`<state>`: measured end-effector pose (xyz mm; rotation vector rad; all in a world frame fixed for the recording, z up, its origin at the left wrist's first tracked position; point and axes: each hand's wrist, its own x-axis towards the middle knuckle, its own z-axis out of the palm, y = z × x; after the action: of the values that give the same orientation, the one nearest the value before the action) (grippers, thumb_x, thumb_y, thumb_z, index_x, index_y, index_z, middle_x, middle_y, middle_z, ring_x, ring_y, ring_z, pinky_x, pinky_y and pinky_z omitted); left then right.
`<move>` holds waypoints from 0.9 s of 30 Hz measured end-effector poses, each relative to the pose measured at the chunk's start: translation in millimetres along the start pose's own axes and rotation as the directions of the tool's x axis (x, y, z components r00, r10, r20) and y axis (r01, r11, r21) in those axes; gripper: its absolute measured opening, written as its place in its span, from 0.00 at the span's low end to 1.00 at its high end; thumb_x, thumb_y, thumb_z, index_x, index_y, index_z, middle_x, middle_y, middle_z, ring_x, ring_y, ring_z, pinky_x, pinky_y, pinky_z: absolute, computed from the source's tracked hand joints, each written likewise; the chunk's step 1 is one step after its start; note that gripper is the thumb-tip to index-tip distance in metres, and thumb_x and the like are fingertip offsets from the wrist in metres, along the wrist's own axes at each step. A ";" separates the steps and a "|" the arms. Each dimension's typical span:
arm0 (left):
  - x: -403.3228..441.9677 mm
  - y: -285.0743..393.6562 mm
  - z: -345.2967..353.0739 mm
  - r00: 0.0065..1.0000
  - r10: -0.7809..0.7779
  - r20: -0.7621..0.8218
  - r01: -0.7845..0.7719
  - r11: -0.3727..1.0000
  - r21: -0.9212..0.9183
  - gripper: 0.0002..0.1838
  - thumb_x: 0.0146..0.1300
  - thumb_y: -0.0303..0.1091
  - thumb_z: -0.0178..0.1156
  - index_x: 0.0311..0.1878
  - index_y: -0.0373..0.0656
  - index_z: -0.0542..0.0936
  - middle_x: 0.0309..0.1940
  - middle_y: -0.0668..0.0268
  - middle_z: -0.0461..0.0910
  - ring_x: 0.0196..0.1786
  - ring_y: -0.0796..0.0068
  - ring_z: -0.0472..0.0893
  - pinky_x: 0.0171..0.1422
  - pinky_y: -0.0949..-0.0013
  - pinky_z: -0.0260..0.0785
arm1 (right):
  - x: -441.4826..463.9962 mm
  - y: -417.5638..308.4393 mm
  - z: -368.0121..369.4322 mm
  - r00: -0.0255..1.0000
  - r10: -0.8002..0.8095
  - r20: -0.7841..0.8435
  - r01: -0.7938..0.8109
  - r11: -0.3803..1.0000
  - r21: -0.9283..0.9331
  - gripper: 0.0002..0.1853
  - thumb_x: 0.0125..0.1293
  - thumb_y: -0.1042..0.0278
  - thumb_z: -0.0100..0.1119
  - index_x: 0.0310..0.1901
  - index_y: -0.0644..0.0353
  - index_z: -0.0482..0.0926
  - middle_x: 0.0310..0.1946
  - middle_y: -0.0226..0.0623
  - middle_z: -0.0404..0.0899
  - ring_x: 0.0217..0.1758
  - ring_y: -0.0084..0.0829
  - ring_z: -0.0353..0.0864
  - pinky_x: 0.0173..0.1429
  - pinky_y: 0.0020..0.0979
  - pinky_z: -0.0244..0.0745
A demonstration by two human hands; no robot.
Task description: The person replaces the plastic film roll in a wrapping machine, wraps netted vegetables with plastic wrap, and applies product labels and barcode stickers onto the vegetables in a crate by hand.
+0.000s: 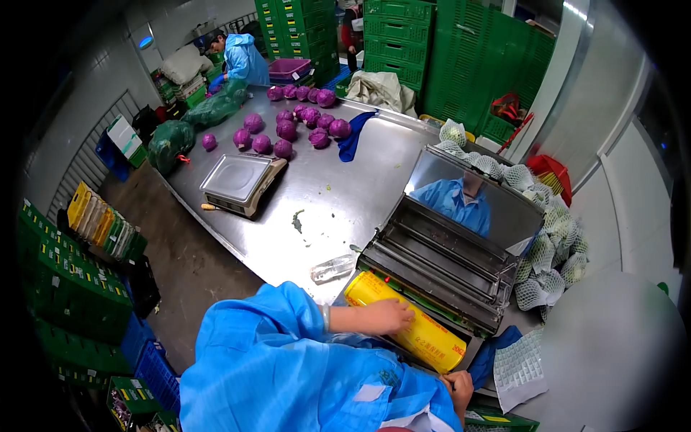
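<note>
A yellow roll with red print (432,341) lies along the front of a metal wrapping machine (439,259). Across the middle of the roll rests my left hand (385,317), its fingers curled and pressed together against the surface. My right hand (458,389) is closed beside the roll's lower right end; what it holds, if anything, is hidden. The machine's raised shiny plate (479,201) reflects a blue gown. Left of the roll, a clear crumpled plastic piece (332,269) lies on the steel table (345,194).
A scale (237,178) and several purple cabbages (286,129) stand farther back, near a blue cloth (354,137). Net-wrapped produce (551,248) is heaped right of the machine. A person in blue (245,59) works at the far left. Green crates (75,295) line the left side.
</note>
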<state>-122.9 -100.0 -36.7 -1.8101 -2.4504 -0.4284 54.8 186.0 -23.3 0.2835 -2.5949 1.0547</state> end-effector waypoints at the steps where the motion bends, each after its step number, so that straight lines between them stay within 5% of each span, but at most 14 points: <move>1: -4.3 -5.0 -7.0 1.000 -0.018 0.001 0.018 0.996 -0.085 0.10 0.57 0.38 0.59 0.38 0.45 0.75 0.40 0.62 0.76 0.47 0.63 0.76 0.49 0.62 0.69 | -0.1 -9.5 -1.6 1.000 0.031 0.001 -0.031 1.000 0.002 0.12 0.48 0.78 0.72 0.25 0.63 0.74 0.25 0.40 0.76 0.30 0.40 0.76 0.35 0.38 0.68; 5: -13.2 1.2 -5.6 0.993 0.097 0.068 -0.092 0.993 -0.076 0.09 0.61 0.36 0.57 0.40 0.44 0.73 0.37 0.62 0.77 0.44 0.60 0.78 0.47 0.59 0.70 | 3.9 -13.5 -2.5 1.000 0.003 -0.016 -0.002 1.000 0.018 0.11 0.47 0.76 0.73 0.24 0.65 0.76 0.23 0.41 0.75 0.27 0.41 0.76 0.32 0.37 0.68; 9: -18.3 11.9 1.2 0.970 -0.037 0.240 0.090 0.972 -0.216 0.10 0.64 0.35 0.55 0.41 0.39 0.71 0.37 0.55 0.76 0.42 0.52 0.80 0.42 0.52 0.75 | 3.9 -12.0 -5.6 1.000 0.004 0.004 -0.004 1.000 0.001 0.11 0.48 0.75 0.73 0.24 0.65 0.76 0.22 0.41 0.75 0.27 0.41 0.76 0.31 0.38 0.68; 12: -25.0 12.6 -6.3 0.987 -0.055 0.148 0.103 0.934 -0.341 0.09 0.65 0.34 0.54 0.42 0.39 0.71 0.40 0.53 0.75 0.44 0.52 0.79 0.46 0.52 0.75 | -0.6 -11.0 -5.1 1.000 0.022 0.006 -0.022 0.999 -0.031 0.11 0.49 0.74 0.72 0.24 0.65 0.76 0.22 0.41 0.75 0.26 0.40 0.76 0.30 0.38 0.67; 17: -46.2 -6.2 -20.2 0.989 -0.122 0.087 0.125 0.992 -0.029 0.07 0.57 0.32 0.56 0.38 0.40 0.75 0.44 0.59 0.74 0.49 0.61 0.75 0.51 0.60 0.72 | -2.4 -7.8 -5.6 0.999 -0.022 0.032 0.024 0.998 -0.063 0.11 0.50 0.73 0.72 0.24 0.65 0.76 0.22 0.41 0.74 0.26 0.41 0.75 0.30 0.38 0.66; 20: -49.8 -10.6 -30.2 0.997 0.002 0.076 -0.003 1.000 0.002 0.08 0.60 0.32 0.54 0.40 0.40 0.74 0.41 0.60 0.75 0.48 0.61 0.76 0.52 0.59 0.72 | -3.4 -4.8 -5.1 0.999 -0.016 0.042 0.019 0.998 -0.059 0.11 0.50 0.73 0.72 0.24 0.64 0.76 0.22 0.41 0.75 0.26 0.41 0.75 0.31 0.39 0.66; 23: -55.0 -5.0 -29.2 0.982 -0.015 0.191 0.024 0.999 -0.046 0.07 0.63 0.33 0.52 0.41 0.41 0.72 0.36 0.59 0.76 0.44 0.58 0.78 0.49 0.58 0.73 | -1.8 -5.0 -6.2 0.998 -0.019 0.053 0.024 0.996 -0.083 0.11 0.48 0.75 0.73 0.24 0.63 0.75 0.22 0.41 0.74 0.27 0.42 0.75 0.32 0.39 0.66; 27: -69.6 -10.8 -9.4 0.991 -0.086 0.099 0.102 0.979 -0.176 0.08 0.65 0.37 0.52 0.40 0.43 0.72 0.31 0.59 0.77 0.35 0.56 0.80 0.38 0.56 0.73 | 1.3 -7.0 -7.8 0.998 -0.041 0.056 0.048 0.991 -0.126 0.13 0.46 0.77 0.73 0.24 0.62 0.73 0.23 0.41 0.73 0.28 0.45 0.75 0.33 0.41 0.67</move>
<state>-112.9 -169.9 -44.7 -1.8214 -2.6458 -0.6065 57.5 186.5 -13.1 0.3410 -2.6759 0.8734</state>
